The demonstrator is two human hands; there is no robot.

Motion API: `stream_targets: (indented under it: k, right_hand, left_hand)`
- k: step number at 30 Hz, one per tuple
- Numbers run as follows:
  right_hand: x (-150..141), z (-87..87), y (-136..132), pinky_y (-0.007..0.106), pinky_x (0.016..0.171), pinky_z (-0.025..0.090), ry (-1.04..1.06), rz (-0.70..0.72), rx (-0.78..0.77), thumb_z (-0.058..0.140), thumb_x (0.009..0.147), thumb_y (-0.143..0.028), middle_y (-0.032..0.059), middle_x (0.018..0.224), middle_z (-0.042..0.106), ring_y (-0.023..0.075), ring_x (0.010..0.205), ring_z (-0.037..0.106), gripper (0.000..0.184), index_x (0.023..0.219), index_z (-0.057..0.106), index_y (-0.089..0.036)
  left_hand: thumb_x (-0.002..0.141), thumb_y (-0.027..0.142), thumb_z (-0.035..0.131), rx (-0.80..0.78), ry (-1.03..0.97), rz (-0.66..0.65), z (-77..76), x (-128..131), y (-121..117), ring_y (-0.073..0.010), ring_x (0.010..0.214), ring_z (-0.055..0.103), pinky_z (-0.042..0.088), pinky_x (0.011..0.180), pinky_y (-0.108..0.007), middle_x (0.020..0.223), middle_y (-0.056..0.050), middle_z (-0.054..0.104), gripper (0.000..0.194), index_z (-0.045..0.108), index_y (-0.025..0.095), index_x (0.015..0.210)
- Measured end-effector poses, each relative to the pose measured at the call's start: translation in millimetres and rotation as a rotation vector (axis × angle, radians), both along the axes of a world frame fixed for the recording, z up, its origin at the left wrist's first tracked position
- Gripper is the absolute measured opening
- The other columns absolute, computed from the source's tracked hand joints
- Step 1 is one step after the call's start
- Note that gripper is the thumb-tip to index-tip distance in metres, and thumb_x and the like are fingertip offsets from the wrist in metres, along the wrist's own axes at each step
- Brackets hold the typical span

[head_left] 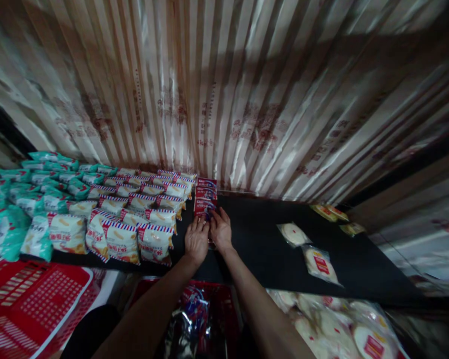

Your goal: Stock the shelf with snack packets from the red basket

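The red packets [205, 192] lay on the black shelf [258, 234], right of the striped bags [156, 243]; their row ran straight away from the wrists, just beyond both palms; the left hand [197, 243] rested open at its near end; the right hand [221, 230] touched there too, any pinch impossible to tell.

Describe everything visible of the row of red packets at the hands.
The row of red packets runs back from the hands toward the striped sheeting. The packets look like flat, thin film pouches, dark red with blue areas and pale lettering too blurred to read. They lie on the black surface, right of the cream bags. Fingers of the left hand and right hand cover the near end, hiding the exact count.
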State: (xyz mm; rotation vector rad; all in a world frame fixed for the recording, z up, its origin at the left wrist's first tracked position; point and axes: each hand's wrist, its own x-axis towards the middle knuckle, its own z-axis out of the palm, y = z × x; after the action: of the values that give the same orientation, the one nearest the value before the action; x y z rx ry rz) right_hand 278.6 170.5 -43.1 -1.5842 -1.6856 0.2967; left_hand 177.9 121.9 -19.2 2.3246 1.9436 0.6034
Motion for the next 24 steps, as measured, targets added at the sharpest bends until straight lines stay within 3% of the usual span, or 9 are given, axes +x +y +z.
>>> stream_targets:
  k: [4,6,9,11,13,15,17,21,24]
  right_hand:
    - [-2,12.5,-34,0.042,0.103,0.037,0.076,-0.023,0.036,0.042,0.084,-0.025,0.0165,0.13,0.051,0.0254,0.122,0.045,0.036,0.109,0.064,-0.012]
    - [-5,22.4,-63,0.042,0.1,0.039,0.137,-0.014,0.091,0.039,0.086,-0.027,0.0159,0.123,0.055,0.024,0.117,0.048,0.035,0.109,0.062,-0.013]
    - [-14,33.7,-118,0.04,0.094,0.044,0.275,-0.002,0.136,0.04,0.087,-0.029,0.0105,0.108,0.061,0.0201,0.104,0.056,0.03,0.107,0.06,-0.018]
    - [-22,30.5,-159,0.037,0.089,0.046,0.375,0.016,0.072,0.044,0.087,-0.03,0.0084,0.102,0.063,0.0187,0.096,0.059,0.026,0.105,0.058,-0.019]
    - [-31,14.3,-195,0.034,0.082,0.048,0.481,-0.004,-0.053,0.046,0.085,-0.034,0.0073,0.095,0.065,0.0181,0.088,0.061,0.026,0.102,0.059,-0.019]
    - [-37,-12.3,-222,0.032,0.084,0.047,0.571,-0.074,-0.264,0.049,0.081,-0.037,0.0072,0.097,0.067,0.0188,0.089,0.061,0.028,0.099,0.06,-0.019]
    - [-41,-42.3,-238,0.028,0.08,0.047,0.673,-0.299,-0.551,0.055,0.073,-0.035,0.004,0.091,0.069,0.0184,0.088,0.063,0.024,0.092,0.063,-0.021]
    - [-40,-87.5,-249,0.028,0.054,0.047,0.686,-0.424,-0.78,0.055,0.065,-0.027,0.0064,0.06,0.068,0.0218,0.061,0.064,0.011,0.062,0.062,-0.019]
    - [-40,-104.5,-248,0.027,0.052,0.046,0.666,-0.451,-0.836,0.053,0.061,-0.023,0.0079,0.063,0.07,0.0224,0.061,0.066,0.01,0.062,0.063,-0.019]
  left_hand:
    - [0.089,0.017,0.042,0.086,-0.088,-0.027,5.9,-3,-12,-0.025,0.129,0.04,0.04,0.101,-0.04,0.135,-0.01,0.05,0.031,0.059,0.018,0.115]
    - [0.089,0.018,0.042,0.101,-0.178,-0.068,8.7,-7,-27,-0.0221,0.12,0.049,0.043,0.098,-0.036,0.126,-0.009,0.058,0.028,0.061,0.018,0.111]
    - [0.088,0.011,0.037,0.1,-0.346,-0.12,7.7,-19,-70,-0.0163,0.102,0.058,0.047,0.091,-0.029,0.109,-0.007,0.064,0.03,0.061,0.018,0.106]
    - [0.087,0.012,0.036,0.069,-0.429,-0.169,-0.6,-29,-110,-0.0144,0.095,0.059,0.048,0.087,-0.026,0.1,-0.006,0.065,0.03,0.06,0.017,0.104]
    - [0.089,0.014,0.035,-0.029,-0.49,-0.131,-16.5,-38,-151,-0.0129,0.09,0.059,0.048,0.085,-0.025,0.095,-0.005,0.064,0.029,0.062,0.019,0.098]
    - [0.087,0.014,0.038,-0.268,-0.493,-0.081,-38.1,-46,-185,-0.0132,0.094,0.059,0.047,0.088,-0.026,0.102,-0.006,0.063,0.028,0.063,0.02,0.097]
    - [0.085,0.01,0.042,-0.578,-0.499,0.108,-61.2,-54,-206,-0.0142,0.105,0.057,0.043,0.095,-0.028,0.114,-0.005,0.061,0.027,0.064,0.02,0.097]
    - [0.085,0.017,0.05,-0.761,-0.477,0.281,-97.2,-67,-214,-0.0232,0.107,0.058,0.044,0.095,-0.038,0.111,-0.014,0.063,0.024,0.063,0.012,0.104]
    - [0.084,0.022,0.055,-0.833,-0.475,0.352,-111.0,-73,-202,-0.023,0.105,0.059,0.044,0.095,-0.043,0.11,-0.013,0.064,0.024,0.061,0.01,0.105]
